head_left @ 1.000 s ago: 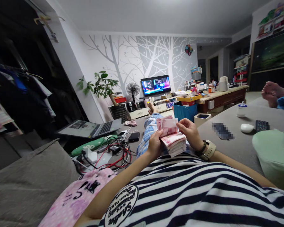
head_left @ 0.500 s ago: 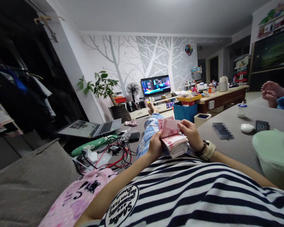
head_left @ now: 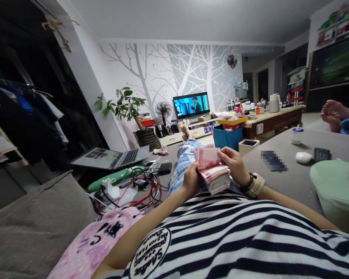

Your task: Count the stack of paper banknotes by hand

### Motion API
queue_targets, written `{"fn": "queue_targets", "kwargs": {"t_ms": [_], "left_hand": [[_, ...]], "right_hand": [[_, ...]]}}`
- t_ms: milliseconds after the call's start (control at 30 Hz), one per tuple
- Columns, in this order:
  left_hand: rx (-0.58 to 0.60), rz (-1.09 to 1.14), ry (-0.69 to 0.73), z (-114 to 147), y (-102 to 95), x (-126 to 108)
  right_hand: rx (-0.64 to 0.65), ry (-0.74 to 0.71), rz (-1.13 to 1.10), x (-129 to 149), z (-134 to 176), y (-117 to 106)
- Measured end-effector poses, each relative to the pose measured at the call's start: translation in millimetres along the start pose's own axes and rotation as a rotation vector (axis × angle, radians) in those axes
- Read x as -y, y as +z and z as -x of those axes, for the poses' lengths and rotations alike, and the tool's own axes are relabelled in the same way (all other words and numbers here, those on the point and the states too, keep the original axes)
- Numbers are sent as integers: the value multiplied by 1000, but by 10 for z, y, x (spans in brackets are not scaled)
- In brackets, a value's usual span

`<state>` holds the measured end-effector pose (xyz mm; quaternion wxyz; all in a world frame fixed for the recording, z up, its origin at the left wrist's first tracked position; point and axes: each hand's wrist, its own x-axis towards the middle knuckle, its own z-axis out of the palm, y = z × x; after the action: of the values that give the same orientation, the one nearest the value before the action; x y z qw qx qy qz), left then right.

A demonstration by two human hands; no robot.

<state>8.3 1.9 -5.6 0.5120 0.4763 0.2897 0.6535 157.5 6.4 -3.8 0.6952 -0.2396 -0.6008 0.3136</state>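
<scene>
A thick stack of red banknotes (head_left: 216, 180) rests above my lap, its near edges fanned toward me. My left hand (head_left: 192, 177) is closed around the left side of the stack, thumb on top. Some notes at the far end are bent upright, and one of these raised banknotes (head_left: 208, 155) shows its face to me. Between thumb and fingers, my right hand (head_left: 232, 162) pinches the upper right corner of a raised note. A pale watch (head_left: 257, 185) and a dark bracelet sit on my right wrist.
Left of my legs lie tangled cables (head_left: 151, 190) and an open laptop (head_left: 113, 158). To the right on the grey sofa are a blurred phone-like object (head_left: 273, 161), a white mouse (head_left: 304, 157), a remote (head_left: 322, 154), a small cup (head_left: 297, 135) and a green container (head_left: 331, 182). Another person's feet (head_left: 334, 112) show far right.
My right hand and the note it pinches have shifted very slightly. The left hand keeps its hold on the stack. The television picture has changed.
</scene>
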Motion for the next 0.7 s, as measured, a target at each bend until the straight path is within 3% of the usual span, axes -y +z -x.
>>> {"fn": "queue_targets", "kwargs": {"t_ms": [167,400,700], "left_hand": [[3,-76,46,25,13,-43],[121,88,-28,-49,-22,40],[137,116,-29,-56,-29,33]], "right_hand": [[-2,21,-40,10,6,9],[-13,32,-69,28,10,20],[-11,30,-82,60,22,21]]}}
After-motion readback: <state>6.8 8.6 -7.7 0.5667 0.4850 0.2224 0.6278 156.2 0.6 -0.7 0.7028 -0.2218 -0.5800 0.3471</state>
